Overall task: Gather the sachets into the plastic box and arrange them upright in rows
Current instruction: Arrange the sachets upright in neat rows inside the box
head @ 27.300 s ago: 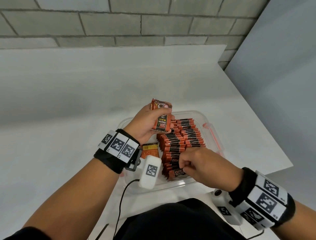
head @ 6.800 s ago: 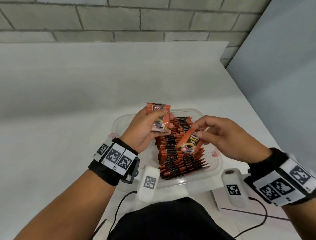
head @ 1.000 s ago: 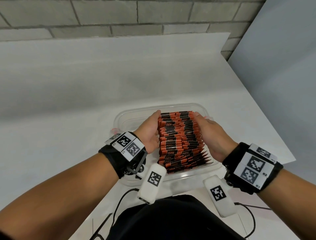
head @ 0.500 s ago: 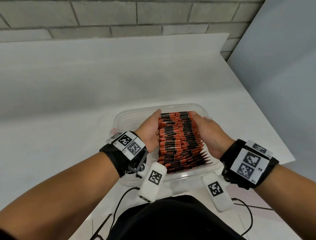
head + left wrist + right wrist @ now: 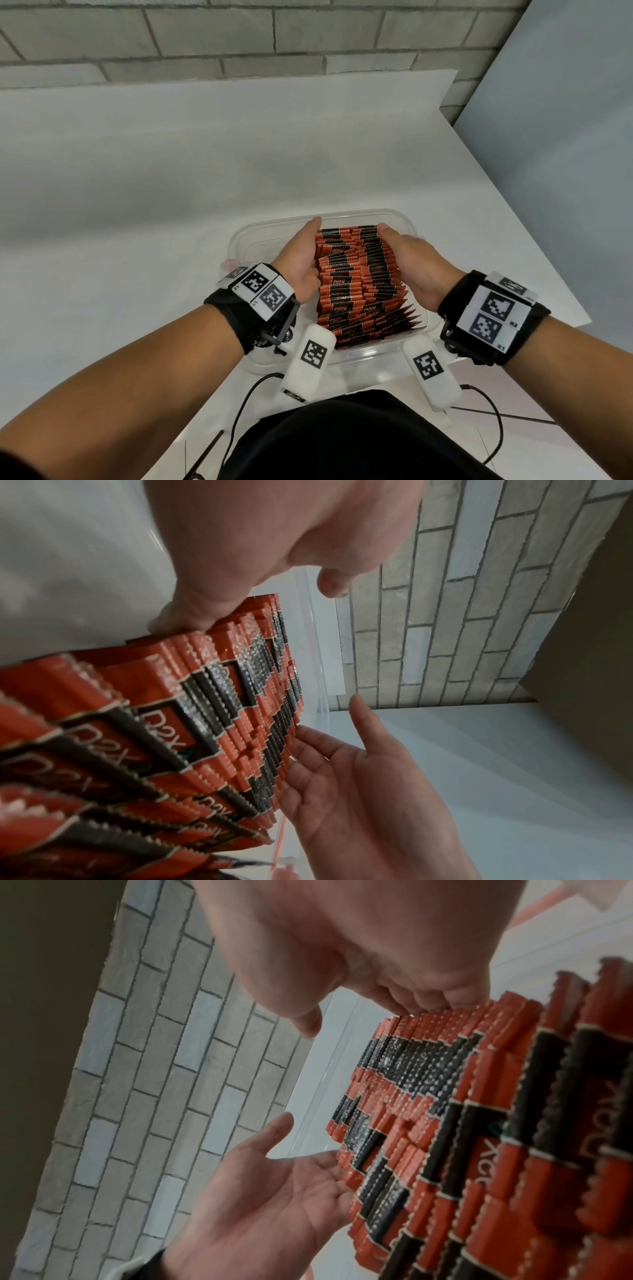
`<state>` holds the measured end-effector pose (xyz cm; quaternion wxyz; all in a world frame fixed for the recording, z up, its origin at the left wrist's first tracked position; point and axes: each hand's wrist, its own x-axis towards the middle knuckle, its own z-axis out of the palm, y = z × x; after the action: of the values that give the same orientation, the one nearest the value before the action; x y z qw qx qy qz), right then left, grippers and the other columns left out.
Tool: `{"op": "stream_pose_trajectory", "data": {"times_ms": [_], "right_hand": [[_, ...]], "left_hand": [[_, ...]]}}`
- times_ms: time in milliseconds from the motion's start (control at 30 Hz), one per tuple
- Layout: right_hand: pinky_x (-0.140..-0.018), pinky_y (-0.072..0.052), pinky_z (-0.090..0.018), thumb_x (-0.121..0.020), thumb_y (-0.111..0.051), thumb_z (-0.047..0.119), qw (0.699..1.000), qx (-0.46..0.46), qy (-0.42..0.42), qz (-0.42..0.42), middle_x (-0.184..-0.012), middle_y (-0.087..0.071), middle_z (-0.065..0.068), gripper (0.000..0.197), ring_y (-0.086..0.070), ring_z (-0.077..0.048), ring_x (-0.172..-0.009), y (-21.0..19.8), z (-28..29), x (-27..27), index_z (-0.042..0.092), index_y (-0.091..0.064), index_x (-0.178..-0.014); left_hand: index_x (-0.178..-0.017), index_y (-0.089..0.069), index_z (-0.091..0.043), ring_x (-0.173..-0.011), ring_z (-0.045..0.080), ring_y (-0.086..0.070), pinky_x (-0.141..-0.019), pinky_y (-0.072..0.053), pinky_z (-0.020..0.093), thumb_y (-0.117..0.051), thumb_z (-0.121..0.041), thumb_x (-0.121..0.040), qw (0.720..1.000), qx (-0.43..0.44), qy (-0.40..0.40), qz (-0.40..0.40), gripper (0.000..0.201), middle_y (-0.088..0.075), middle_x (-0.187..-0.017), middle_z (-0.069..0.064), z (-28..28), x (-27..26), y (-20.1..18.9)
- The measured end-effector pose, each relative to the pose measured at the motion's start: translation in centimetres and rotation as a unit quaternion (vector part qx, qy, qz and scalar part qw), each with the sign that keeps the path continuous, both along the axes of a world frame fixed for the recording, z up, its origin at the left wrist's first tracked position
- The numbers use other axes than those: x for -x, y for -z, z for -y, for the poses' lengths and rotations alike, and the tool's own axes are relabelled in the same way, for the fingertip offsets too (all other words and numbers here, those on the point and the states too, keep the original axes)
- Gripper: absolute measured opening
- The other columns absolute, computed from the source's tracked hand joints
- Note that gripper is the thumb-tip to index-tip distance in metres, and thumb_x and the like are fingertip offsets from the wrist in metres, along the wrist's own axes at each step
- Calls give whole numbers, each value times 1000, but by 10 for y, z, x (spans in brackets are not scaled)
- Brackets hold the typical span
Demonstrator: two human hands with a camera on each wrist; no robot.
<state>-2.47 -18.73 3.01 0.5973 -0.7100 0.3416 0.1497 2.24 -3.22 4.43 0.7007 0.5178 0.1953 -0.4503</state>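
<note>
The sachets (image 5: 359,277) stand in rows inside the box (image 5: 400,214), at 6 o'clock on the table (image 5: 137,205); half a second on, nothing has moved, so this looks like final squaring. Left hand (image 5: 301,257) and right hand (image 5: 411,263) press the sides with flat, straight fingers; wrist views alone show those fingers spread, gripping nothing

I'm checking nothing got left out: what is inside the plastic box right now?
The plastic box holds orange-and-black sachets standing upright in rows, pressed between the left hand and right hand. The box floor beneath them is covered.
</note>
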Motion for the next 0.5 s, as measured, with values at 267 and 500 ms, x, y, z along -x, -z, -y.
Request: {"op": "stream_pose_trajectory", "data": {"times_ms": [267, 500], "right_hand": [[-107, -38, -43, -91, -41, 61, 1000, 7, -3, -3, -113, -67, -1, 56, -60, -20, -109, 5, 5, -2, 16, -59, -121], [-107, -36, -46, -88, -43, 64, 1000, 8, -3, -15, -117, -65, 0, 59, -58, -21, -112, 9, 5, -5, 18, -56, -124]], "left_hand": [[-133, -41, -2, -109, 25, -55, -99, -38, 36, -37, -40, -102, 999, -25, -41, 22, 49, -59, -101, 8, 2, 0, 3], [-73, -46, -9, -89, 27, -58, -78, -43, 35, -35, -47, -99, 996, -61, 61, -25, 47, -62, -92, 14, -4, -9, 12]]}}
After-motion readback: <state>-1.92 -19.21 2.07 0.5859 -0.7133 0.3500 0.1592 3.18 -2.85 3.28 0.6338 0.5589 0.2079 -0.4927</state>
